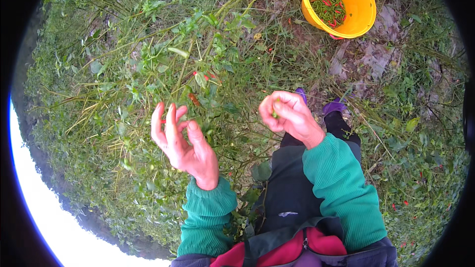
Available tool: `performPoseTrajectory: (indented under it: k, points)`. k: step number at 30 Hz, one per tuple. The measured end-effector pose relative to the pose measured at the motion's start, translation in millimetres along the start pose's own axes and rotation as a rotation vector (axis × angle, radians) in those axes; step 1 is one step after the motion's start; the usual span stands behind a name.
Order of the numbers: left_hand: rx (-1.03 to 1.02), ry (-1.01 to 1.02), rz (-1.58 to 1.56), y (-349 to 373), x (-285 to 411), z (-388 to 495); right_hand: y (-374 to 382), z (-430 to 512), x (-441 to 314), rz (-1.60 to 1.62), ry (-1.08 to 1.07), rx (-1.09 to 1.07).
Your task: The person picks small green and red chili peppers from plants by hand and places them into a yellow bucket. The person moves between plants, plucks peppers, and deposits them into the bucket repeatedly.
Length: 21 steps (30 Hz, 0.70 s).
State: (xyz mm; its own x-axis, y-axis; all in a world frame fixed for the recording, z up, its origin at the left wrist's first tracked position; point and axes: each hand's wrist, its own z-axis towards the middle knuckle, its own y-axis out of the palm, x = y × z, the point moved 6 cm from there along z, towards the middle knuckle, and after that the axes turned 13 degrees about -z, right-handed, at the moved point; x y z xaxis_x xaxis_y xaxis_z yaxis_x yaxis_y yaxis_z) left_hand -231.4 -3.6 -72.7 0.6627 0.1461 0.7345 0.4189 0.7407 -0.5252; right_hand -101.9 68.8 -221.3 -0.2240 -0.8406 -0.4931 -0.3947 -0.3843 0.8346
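My left hand [187, 144] is raised among the chili plants at the centre left, palm up with its fingers apart. A bit of red shows between its fingers; whether it is held or lies behind them I cannot tell. My right hand [289, 116] is curled around a small green chili pepper [275, 114], in front of my legs. Beyond my left hand, a pale green chili pepper [179, 52] and some red ones [207, 76] hang on a leafy plant, with a brown, shrivelled thing [193, 99] near my fingertips.
A yellow bucket [358, 3] holding green and red chili peppers [328, 7] stands at the top right. Plastic sheeting [376, 57] lies on the ground below it. My purple shoes [334, 106] are beyond my right hand. More chili plants [408, 193] grow at the right.
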Motion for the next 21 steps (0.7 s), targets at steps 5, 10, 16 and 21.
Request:
performPoseTrajectory:
  k: [5,10,16,21]
  points:
    - [-0.325,-0.028,-0.085,43.3,18.9,-24.9,-11.6,32.0,8.8,-0.406,-0.014,0.179]
    - [-0.167,-0.470,-0.202,61.3,-36.6,-47.3,0.7,74.0,11.0,-0.958,-0.050,0.044]
    - [-0.173,-0.559,-0.182,51.6,-71.2,-52.8,-12.0,39.1,17.2,-0.904,-0.018,-0.019]
    - [-0.309,-0.681,-0.451,86.9,-62.5,-75.8,-26.3,-3.5,19.4,-0.657,0.067,0.070]
